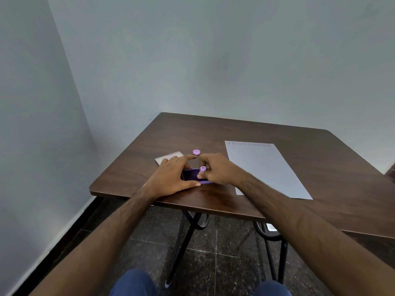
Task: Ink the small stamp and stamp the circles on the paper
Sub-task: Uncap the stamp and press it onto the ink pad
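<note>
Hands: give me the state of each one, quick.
Left hand: open, fingers spread around the purple rectangular ink pad, steadying it.
Right hand: closed, pinching the small lilac plastic stamp over the pad.

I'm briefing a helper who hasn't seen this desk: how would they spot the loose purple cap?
On the brown table, look left of the white paper, just beyond the two hands working at the purple ink pad. The loose purple cap is a small lilac disc lying alone on the wood, right of the clear flat lid. Unlike the small stamp, nobody holds it.
</note>
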`<state>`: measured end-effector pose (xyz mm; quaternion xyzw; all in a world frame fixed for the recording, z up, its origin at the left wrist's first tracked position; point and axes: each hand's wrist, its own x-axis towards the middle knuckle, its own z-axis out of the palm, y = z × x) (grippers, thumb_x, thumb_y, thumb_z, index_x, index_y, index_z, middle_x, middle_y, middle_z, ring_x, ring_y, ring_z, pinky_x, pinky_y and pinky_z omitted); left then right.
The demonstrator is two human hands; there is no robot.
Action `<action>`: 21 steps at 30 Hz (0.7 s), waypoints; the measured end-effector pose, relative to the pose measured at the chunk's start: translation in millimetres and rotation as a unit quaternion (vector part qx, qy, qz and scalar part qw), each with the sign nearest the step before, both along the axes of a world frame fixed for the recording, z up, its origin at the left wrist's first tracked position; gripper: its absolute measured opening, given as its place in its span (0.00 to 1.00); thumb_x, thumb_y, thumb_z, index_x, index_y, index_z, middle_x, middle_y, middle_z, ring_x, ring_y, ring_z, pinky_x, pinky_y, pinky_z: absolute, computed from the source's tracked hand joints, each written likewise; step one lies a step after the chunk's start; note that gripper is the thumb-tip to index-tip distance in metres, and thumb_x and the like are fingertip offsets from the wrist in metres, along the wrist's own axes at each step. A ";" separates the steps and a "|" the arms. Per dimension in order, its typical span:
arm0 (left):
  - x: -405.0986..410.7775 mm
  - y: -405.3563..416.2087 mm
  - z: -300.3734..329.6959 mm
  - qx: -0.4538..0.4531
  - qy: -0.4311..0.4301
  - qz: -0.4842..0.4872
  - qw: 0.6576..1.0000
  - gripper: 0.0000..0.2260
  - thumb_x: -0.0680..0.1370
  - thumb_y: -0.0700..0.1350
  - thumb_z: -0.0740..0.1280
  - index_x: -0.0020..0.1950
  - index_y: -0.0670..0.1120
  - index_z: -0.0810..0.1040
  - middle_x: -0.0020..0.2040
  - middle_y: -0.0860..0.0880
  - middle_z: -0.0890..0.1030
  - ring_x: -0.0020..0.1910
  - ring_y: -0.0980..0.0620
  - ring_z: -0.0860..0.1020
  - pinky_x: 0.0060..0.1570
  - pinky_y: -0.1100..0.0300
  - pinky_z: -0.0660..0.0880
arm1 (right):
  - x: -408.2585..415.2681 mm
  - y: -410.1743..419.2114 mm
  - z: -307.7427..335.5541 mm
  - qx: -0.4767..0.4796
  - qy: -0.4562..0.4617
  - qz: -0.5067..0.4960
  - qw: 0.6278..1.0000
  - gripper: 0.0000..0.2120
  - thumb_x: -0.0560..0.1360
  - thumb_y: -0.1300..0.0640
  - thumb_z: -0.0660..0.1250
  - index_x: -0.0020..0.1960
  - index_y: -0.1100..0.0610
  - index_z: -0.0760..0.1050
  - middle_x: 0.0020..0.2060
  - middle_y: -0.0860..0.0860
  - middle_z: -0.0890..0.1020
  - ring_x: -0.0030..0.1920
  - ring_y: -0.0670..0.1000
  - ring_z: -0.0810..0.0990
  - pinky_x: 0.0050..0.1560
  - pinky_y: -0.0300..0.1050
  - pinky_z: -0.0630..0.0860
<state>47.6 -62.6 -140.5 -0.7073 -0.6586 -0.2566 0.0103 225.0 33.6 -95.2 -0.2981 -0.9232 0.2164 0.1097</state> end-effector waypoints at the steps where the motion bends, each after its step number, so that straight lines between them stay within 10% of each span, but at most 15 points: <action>1: 0.0 0.5 0.8 -0.002 0.002 0.002 1.000 0.38 0.72 0.71 0.67 0.76 0.54 0.65 0.58 0.54 0.82 0.57 0.55 0.77 0.61 0.50 0.71 | 0.6 0.2 0.1 -0.005 0.004 -0.004 1.000 0.07 0.74 0.60 0.72 0.41 0.56 0.73 0.38 0.52 0.80 0.38 0.49 0.76 0.37 0.40 0.71; 6: -0.2 -0.8 4.5 0.029 0.004 0.029 0.999 0.36 0.71 0.72 0.65 0.75 0.59 0.63 0.57 0.57 0.81 0.59 0.57 0.76 0.60 0.51 0.68 | 18.0 12.4 9.1 -0.087 0.139 -0.055 0.985 0.08 0.72 0.53 0.76 0.46 0.57 0.82 0.40 0.50 0.86 0.39 0.46 0.81 0.39 0.39 0.76; 12: -2.4 -3.1 -3.1 0.044 0.031 0.097 0.994 0.37 0.71 0.70 0.65 0.75 0.55 0.64 0.63 0.55 0.80 0.64 0.54 0.75 0.60 0.52 0.66 | 54.4 30.1 -4.9 -0.328 0.366 -0.103 0.865 0.10 0.79 0.58 0.69 0.58 0.61 0.80 0.45 0.54 0.86 0.44 0.48 0.84 0.44 0.38 0.79; 21: 9.9 -9.0 8.4 0.084 0.142 0.094 0.982 0.32 0.77 0.62 0.64 0.77 0.51 0.63 0.64 0.51 0.79 0.63 0.50 0.76 0.60 0.51 0.67 | 84.9 48.1 -20.9 -0.243 0.366 -0.255 0.861 0.13 0.83 0.50 0.58 0.52 0.58 0.75 0.44 0.58 0.81 0.40 0.53 0.79 0.43 0.46 0.76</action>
